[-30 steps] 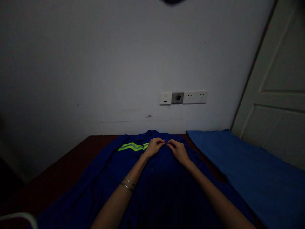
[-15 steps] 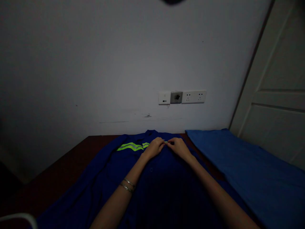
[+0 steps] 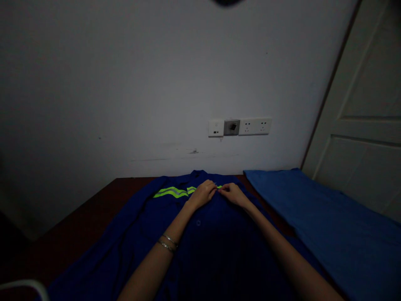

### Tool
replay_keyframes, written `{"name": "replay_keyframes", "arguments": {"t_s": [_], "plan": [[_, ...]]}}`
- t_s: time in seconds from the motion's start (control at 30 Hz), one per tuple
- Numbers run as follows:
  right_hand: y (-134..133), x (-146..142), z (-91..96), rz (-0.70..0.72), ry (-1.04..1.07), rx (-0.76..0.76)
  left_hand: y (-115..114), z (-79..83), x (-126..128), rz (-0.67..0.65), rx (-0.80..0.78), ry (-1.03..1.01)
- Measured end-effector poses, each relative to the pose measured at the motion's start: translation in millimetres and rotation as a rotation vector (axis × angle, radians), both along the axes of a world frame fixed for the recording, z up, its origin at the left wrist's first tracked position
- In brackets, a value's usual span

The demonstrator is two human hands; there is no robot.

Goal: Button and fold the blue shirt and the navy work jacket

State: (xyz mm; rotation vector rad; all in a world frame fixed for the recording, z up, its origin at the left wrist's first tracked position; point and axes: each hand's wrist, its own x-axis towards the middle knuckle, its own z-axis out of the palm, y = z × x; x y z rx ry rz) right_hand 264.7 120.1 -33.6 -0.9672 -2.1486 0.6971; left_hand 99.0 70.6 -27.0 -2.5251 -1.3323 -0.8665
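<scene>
A dark blue work jacket (image 3: 150, 225) lies spread out, its collar toward the wall. A yellow-green and grey reflective strip (image 3: 171, 192) runs across its chest. My left hand (image 3: 204, 193) is closed with its fingertips pinching the jacket at the right part of the strip. Close beside it, my right hand (image 3: 232, 194) pinches the same spot from the other side. The fingertips of both hands nearly meet, and the small detail between them cannot be made out. A pale round button (image 3: 198, 223) shows on the jacket front below my left hand.
The jacket lies on a dark red-brown table (image 3: 94, 205) against a white wall (image 3: 140, 92). A lighter blue cloth (image 3: 326, 209) covers the right side. Sockets (image 3: 254, 126) are set in the wall, and a panelled door (image 3: 366, 113) stands at right. A white curved bar (image 3: 28, 284) shows bottom left.
My right hand has shifted slightly and its wrist has turned a little, showing more of the strip beside its fingers. My left hand stays nearly in place.
</scene>
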Motion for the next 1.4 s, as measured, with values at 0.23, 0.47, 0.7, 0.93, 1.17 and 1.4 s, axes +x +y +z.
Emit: {"name": "replay_keyframes", "arguments": {"t_s": [0.23, 0.47, 0.7, 0.93, 1.17, 1.4], "plan": [[4, 0, -2.2, 0.118, 0.045, -0.126, 0, -1.1, 0, -0.013, 0.003, -0.013], [8, 0, -5.5, 0.175, 0.112, -0.253, 3, -8.2, -1, -0.037, 0.017, -0.042], [13, 1, -8.3, 0.199, 0.150, -0.285, 5, -9.3, -2, -0.065, -0.012, -0.240], [13, 1, -9.1, 0.154, 0.135, -0.301, 8, -6.5, -3, -0.040, -0.141, -0.446], [11, 1, -10.8, 0.171, 0.192, -0.399, 9, -5.6, -2, 0.011, -0.211, -0.425], [12, -1, -15.2, 0.133, 0.240, -0.447, 5, -4.3, 3, 0.010, -0.142, -0.457]]}}
